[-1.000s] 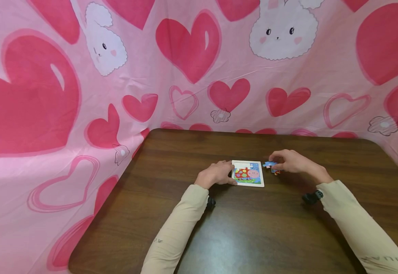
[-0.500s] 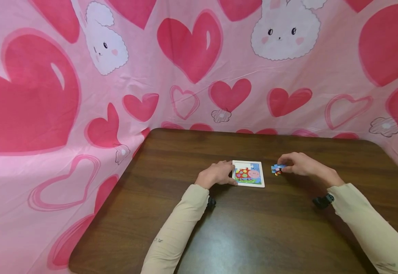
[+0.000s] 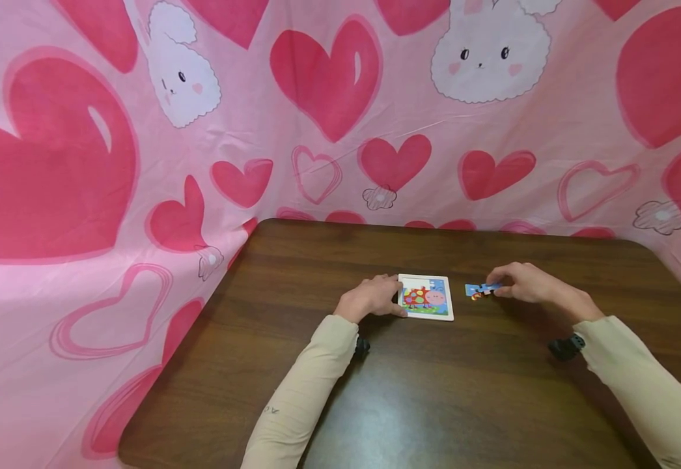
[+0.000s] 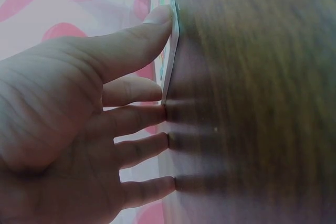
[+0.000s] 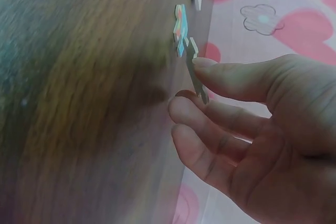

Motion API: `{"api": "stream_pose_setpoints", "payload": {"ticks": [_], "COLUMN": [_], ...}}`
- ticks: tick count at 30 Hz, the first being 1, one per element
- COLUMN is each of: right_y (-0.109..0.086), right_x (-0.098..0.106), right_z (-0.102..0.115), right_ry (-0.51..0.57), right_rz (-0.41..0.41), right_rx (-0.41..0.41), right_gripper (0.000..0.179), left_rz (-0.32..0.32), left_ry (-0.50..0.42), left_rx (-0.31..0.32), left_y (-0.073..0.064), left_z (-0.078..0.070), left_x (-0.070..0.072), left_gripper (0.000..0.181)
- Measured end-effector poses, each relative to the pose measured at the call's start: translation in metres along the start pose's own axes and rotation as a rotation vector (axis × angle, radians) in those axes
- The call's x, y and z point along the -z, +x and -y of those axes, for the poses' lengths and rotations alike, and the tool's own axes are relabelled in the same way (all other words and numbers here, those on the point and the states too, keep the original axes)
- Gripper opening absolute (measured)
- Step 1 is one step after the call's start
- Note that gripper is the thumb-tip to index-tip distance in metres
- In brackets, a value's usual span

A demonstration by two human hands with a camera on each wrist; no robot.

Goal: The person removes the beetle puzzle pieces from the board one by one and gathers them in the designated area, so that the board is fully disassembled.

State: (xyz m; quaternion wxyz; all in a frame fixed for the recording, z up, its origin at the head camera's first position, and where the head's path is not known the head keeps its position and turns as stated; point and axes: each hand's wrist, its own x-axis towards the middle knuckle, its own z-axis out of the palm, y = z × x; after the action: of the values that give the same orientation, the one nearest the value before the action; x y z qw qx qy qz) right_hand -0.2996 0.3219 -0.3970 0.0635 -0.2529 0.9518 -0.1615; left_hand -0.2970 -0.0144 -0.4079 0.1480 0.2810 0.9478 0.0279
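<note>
Right now the left hand (image 3: 370, 298) rests flat on the dark brown wooden table (image 3: 434, 404), with its straight fingers (image 4: 142, 114) spread a little apart and its thumb tip pressed to the near left edge of the small white square puzzle board (image 3: 426, 298). It looks as if that hand is there to keep the board from sliding. The board shows a bright picture with red, pink and blue in it, and a bare white spot is left near its top left. Off to the right of the board, a bit apart from it, the right hand (image 3: 528, 283) pinches a small blue jigsaw piece (image 3: 484, 288) between its thumb and first fingers, low over the table. Holding it by one end leaves the rest of the piece sticking out toward the board. The head view shows how far the piece is from the board and the pink cloth with red hearts and white bunnies (image 3: 329, 85) hung all around. The right wrist view shows what the head view cannot: the piece (image 5: 195, 77) is thin, tipped on edge, and another small colourful piece (image 5: 180, 29) lies just past it.
</note>
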Motion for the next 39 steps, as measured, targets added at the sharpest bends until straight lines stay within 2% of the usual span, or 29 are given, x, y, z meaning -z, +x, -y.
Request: {"api": "stream_pose_setpoints", "payload": {"ticks": [11,20,30,34,39], "right_y": [-0.005,-0.007,-0.007,-0.004,0.001], "right_x": [0.001,0.002,-0.004,-0.006,-0.007], "right_z": [-0.005,-0.007,-0.008,-0.005,0.006], "right_ry": [-0.021,0.001,-0.033,-0.048,-0.024], "right_rz": [0.026,0.05,-0.018,-0.054,-0.059], "right_rx": [-0.005,0.03,0.121,0.109,0.047], "right_gripper": [0.014,0.014,0.016,0.015,0.012], "left_rz": [-0.003,0.001,-0.001,0.002,-0.003], "left_ry": [0.001,-0.016,-0.022,-0.022,-0.022], "left_rx": [-0.005,0.004,0.007,0.003,0.0], "left_y": [0.001,0.0,0.001,0.0,0.0], "left_z": [0.0,0.0,0.002,0.001,0.001], "left_x": [0.0,-0.001,-0.002,-0.001,-0.002], "left_gripper": [0.062,0.065,0.064,0.065,0.063]}}
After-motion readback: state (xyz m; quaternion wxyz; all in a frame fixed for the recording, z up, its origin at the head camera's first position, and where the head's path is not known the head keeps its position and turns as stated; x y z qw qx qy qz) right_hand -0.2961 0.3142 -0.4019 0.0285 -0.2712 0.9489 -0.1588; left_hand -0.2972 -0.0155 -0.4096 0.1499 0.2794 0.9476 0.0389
